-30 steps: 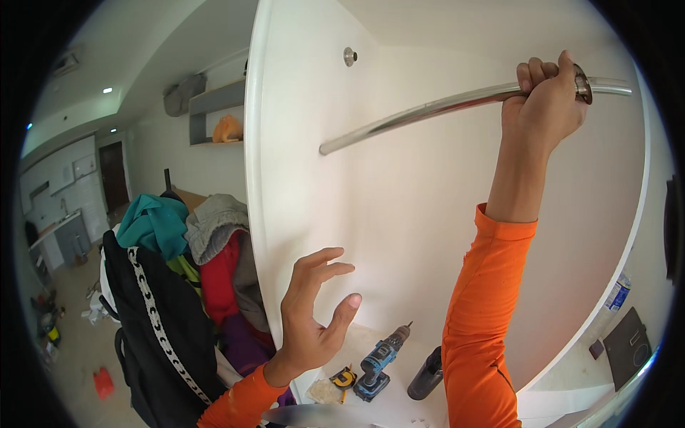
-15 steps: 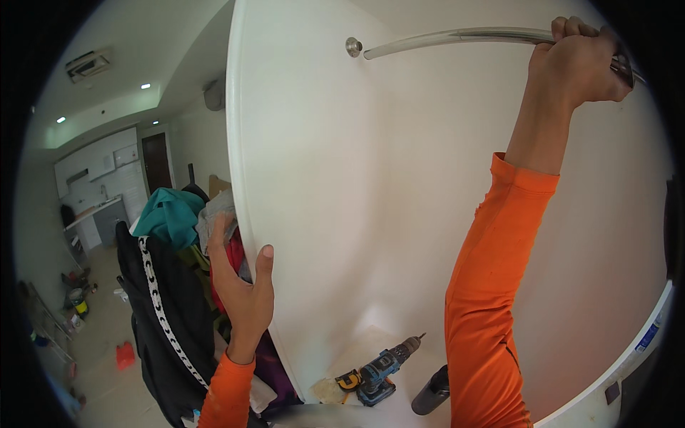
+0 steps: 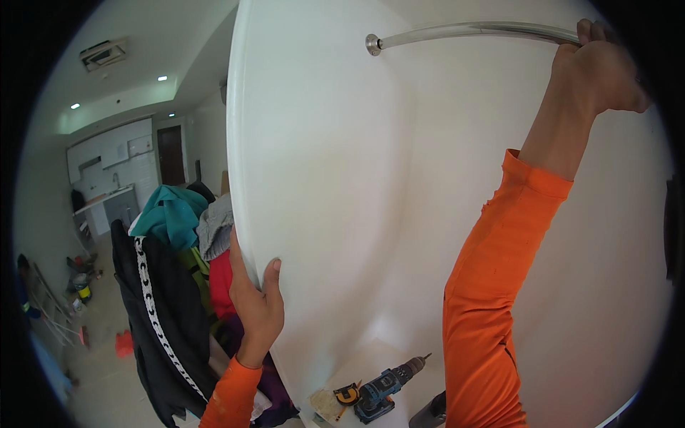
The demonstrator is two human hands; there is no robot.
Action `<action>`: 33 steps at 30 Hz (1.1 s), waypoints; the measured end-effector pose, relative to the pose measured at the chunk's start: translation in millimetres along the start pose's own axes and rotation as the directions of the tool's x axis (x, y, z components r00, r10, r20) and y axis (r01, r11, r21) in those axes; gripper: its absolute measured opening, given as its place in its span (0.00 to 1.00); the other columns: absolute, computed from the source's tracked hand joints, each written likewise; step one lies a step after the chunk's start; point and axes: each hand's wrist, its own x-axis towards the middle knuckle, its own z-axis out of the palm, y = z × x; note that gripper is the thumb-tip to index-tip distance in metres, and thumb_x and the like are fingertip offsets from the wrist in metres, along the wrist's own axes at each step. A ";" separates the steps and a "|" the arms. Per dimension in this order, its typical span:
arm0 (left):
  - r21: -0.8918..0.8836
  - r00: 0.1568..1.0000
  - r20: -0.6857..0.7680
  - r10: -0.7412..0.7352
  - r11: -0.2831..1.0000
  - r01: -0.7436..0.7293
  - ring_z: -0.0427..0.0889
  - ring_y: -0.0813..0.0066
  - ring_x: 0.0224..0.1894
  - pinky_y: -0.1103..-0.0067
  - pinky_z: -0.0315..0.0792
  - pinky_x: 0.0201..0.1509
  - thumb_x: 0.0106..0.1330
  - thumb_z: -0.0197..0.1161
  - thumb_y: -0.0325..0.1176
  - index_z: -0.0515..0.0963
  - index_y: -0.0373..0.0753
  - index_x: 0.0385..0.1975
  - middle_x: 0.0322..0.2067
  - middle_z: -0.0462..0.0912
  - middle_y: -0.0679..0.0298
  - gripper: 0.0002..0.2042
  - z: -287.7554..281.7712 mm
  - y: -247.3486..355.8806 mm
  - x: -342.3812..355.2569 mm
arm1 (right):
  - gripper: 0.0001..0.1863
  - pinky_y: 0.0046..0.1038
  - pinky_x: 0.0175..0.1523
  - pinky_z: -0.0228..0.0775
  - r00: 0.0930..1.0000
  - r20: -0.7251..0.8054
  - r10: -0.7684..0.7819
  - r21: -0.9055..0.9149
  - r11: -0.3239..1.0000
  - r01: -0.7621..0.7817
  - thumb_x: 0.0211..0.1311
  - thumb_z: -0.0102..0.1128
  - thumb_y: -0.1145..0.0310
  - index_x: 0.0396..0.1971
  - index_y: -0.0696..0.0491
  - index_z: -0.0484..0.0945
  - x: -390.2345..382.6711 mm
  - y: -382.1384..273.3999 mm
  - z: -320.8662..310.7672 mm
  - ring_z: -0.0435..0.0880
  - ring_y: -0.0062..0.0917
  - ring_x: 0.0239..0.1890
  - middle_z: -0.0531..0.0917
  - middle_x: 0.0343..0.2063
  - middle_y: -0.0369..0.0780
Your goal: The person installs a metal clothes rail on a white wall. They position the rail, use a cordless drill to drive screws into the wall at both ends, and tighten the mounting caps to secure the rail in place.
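Observation:
My right hand (image 3: 603, 71), reaching up at the upper right, is closed round a chrome closet rod (image 3: 471, 30); its fingertips are partly lost in the dark rim. The rod's left end meets a small round metal flange (image 3: 373, 45) fixed on the white side panel (image 3: 314, 178). Lower left, my left hand (image 3: 258, 307) grips the front edge of that panel, its thumb on the inner face and its fingers passing out of sight round the outer side.
On the cabinet bottom stand a blue cordless drill (image 3: 389, 389), a yellow-black tape measure (image 3: 347, 394) and a dark bottle (image 3: 432, 414). Outside the panel is a heap of clothes, with a black garment (image 3: 160, 328) and a teal cloth (image 3: 170, 217). A ladder (image 3: 53, 307) stands far left.
The rod's left end has closed the gap to the flange. My right hand has shifted slightly right with the rod, and my left hand has come onto the panel edge.

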 end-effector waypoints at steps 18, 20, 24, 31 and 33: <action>-0.038 1.000 -0.025 -0.008 0.999 0.007 0.79 0.55 0.62 0.68 0.71 0.66 0.73 0.60 0.24 0.53 0.28 0.77 0.65 0.74 0.39 0.34 1.6 -5.5 -3.6 | 0.09 0.28 0.19 0.52 0.995 -0.058 0.082 0.060 0.995 -0.078 0.71 0.49 0.84 0.37 0.61 0.58 17.2 18.5 -16.3 0.58 0.23 0.17 0.65 0.21 0.38; -0.029 0.999 -0.032 -0.009 1.000 0.008 0.79 0.55 0.62 0.68 0.70 0.66 0.73 0.60 0.24 0.54 0.28 0.76 0.65 0.74 0.39 0.34 1.7 -4.5 -4.0 | 0.09 0.28 0.19 0.50 0.994 0.006 0.107 0.089 0.990 -0.107 0.72 0.49 0.83 0.34 0.60 0.58 19.5 19.1 -22.3 0.57 0.23 0.16 0.63 0.21 0.37; -0.054 0.999 -0.038 0.007 0.999 -0.009 0.79 0.56 0.62 0.67 0.70 0.67 0.72 0.60 0.24 0.55 0.27 0.76 0.65 0.74 0.39 0.34 1.8 -2.4 -3.8 | 0.09 0.27 0.20 0.50 0.995 0.050 0.082 0.079 0.993 -0.086 0.72 0.49 0.82 0.34 0.60 0.58 24.1 19.5 -26.2 0.56 0.23 0.17 0.63 0.21 0.37; -0.017 0.999 -0.037 -0.037 0.999 0.037 0.78 0.56 0.64 0.68 0.69 0.67 0.72 0.61 0.23 0.56 0.29 0.76 0.66 0.74 0.40 0.34 -0.5 -4.4 -4.7 | 0.09 0.27 0.21 0.52 0.990 -0.020 0.141 0.059 0.988 -0.139 0.70 0.51 0.78 0.39 0.59 0.59 12.5 13.5 -16.7 0.59 0.22 0.17 0.65 0.20 0.37; 0.004 0.999 -0.034 0.005 1.000 -0.005 0.77 0.56 0.64 0.68 0.69 0.68 0.71 0.61 0.23 0.55 0.29 0.76 0.66 0.73 0.40 0.34 -0.4 -5.3 -6.2 | 0.09 0.26 0.20 0.51 0.989 0.016 0.149 0.079 0.986 -0.150 0.73 0.51 0.75 0.39 0.57 0.60 11.5 11.6 -17.0 0.57 0.20 0.17 0.63 0.20 0.35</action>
